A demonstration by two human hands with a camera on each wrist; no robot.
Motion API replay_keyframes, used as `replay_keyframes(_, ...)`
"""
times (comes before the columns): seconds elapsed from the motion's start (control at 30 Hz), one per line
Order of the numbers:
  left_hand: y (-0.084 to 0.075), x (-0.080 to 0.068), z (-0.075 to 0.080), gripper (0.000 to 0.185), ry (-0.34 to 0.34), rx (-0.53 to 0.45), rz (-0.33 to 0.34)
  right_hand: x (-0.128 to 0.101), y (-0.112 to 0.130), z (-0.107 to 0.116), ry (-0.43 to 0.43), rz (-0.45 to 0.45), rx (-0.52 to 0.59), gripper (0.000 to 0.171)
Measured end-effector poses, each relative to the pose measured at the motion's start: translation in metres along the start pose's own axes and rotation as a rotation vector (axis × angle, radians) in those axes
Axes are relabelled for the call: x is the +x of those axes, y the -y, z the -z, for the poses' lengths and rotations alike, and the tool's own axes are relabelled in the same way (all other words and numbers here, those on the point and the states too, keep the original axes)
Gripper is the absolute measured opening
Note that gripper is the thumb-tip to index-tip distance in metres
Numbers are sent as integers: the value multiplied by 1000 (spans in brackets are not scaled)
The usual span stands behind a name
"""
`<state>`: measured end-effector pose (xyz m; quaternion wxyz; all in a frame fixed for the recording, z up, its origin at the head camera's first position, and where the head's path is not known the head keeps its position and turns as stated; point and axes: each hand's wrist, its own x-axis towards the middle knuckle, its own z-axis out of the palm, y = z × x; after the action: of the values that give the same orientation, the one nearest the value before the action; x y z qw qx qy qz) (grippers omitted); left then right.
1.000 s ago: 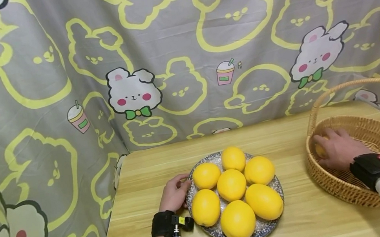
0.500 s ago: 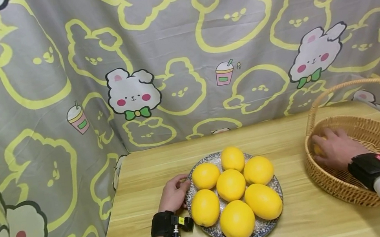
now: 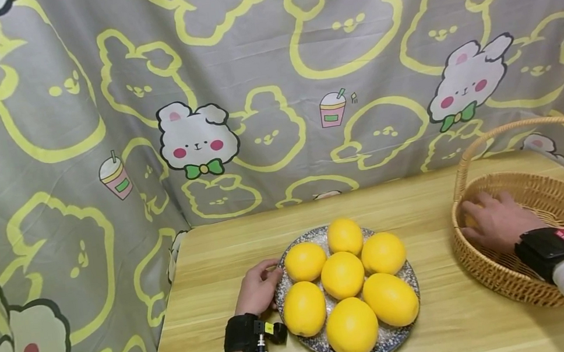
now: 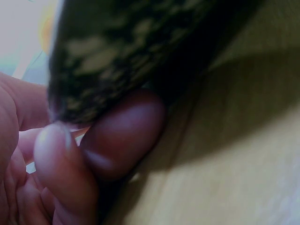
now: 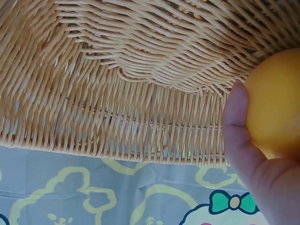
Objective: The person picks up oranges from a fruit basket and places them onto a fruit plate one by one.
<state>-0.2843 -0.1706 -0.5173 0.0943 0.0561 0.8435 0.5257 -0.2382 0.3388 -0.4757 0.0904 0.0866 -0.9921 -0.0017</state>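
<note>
In the head view, a speckled dark-blue and white plate (image 3: 323, 234) bears several yellow oranges (image 3: 342, 275). My left hand (image 3: 258, 289) grips the plate's left rim; in the left wrist view, its fingers (image 4: 124, 136) lie against the edge and underside of the dark speckled rim (image 4: 108, 61). Inside the wicker basket (image 3: 517, 288), at its left end, my right hand (image 3: 504, 225) holds an orange (image 5: 276, 103). The right wrist view shows the thumb (image 5: 236, 126) along the fruit's side; the other fingers are out of sight there. From above, the hand mostly covers this orange.
The basket's tall arched handle (image 3: 534, 122) rises on the right. Wooden tabletop (image 3: 434, 251) lies between plate and basket. A grey patterned curtain (image 3: 267, 54) hangs behind the table and along its left side.
The head view shifts very slightly. My right hand stays at the basket's left end with the orange, nearly still. The left hand, plate and oranges on it stay put.
</note>
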Motion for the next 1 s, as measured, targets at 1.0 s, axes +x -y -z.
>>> replay_keyframes(1.0, -1, 0, 0, 35, -7, 0, 9, 2, 1, 2, 57, -16, -20, 52)
